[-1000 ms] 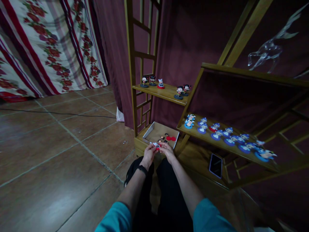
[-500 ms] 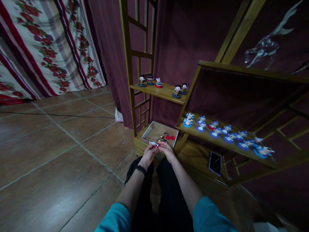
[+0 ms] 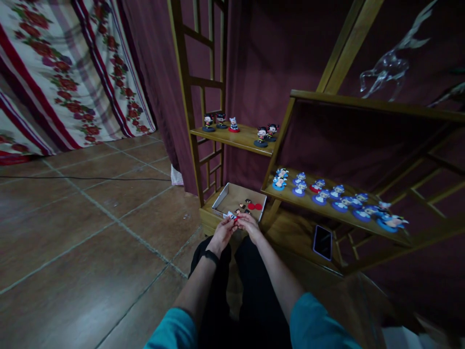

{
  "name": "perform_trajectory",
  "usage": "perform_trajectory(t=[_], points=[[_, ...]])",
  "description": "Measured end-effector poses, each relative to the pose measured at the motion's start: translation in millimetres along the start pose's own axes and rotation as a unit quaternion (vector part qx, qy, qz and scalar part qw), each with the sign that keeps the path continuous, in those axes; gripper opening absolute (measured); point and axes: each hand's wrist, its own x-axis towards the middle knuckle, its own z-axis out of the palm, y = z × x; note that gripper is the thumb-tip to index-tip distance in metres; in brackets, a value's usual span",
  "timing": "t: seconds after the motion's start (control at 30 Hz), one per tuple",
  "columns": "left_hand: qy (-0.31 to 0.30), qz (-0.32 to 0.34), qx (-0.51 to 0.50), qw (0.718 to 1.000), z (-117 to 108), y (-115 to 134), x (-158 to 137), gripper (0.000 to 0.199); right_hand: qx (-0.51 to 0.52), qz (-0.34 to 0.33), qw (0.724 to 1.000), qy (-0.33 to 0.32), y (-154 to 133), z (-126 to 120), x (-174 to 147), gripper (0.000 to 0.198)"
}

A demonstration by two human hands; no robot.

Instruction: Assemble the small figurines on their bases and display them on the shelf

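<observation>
Just in front of the box, my left hand (image 3: 223, 232) is closed on a small white figurine (image 3: 230, 214). My right hand (image 3: 249, 225) pinches a red base (image 3: 237, 219) at the figurine's lower end; whether the two pieces are joined I cannot tell. Beyond my fingers is a shallow open cardboard box (image 3: 220, 195). Inside it lie several small dark-haired figurine parts (image 3: 241, 206) and two flat red discs (image 3: 255, 206). The hands partly cover the box's near wall.
On the upper left shelf (image 3: 242, 140) stand several black-haired figurines (image 3: 261, 135) and a white one on a red base (image 3: 233, 124). The right shelf (image 3: 288, 195) bears several blue-based figurines (image 3: 321, 197). A phone (image 3: 323, 242) lies below. A glass horse (image 3: 387, 70) stands higher up.
The figurine in my hands has tilted a little and its red base shows more to the right. My view has shifted slightly, and the shelves appear further left.
</observation>
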Motion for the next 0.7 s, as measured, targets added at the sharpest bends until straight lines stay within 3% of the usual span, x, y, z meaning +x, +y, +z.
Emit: perform_trajectory(t=[0.4, 0.6, 0.7], points=[[0.011, -0.097, 0.018, 0.995, 1.9, 3.3, -0.1, 0.038, -0.01, -0.015, 1.0, -0.01, 0.1, -1.8, 0.3, 0.034], [-0.001, -0.032, 0.016, 0.999, -1.1, -0.9, 2.5, 0.02, -0.025, -0.026, 0.999, 0.011, 3.1, -2.1, 1.0, 0.032], [-0.008, 0.018, 0.02, 1.0, 0.7, -3.0, 3.7, 0.028, -0.025, -0.015, 0.999, 0.014, 2.9, -1.9, 0.6, 0.035]])
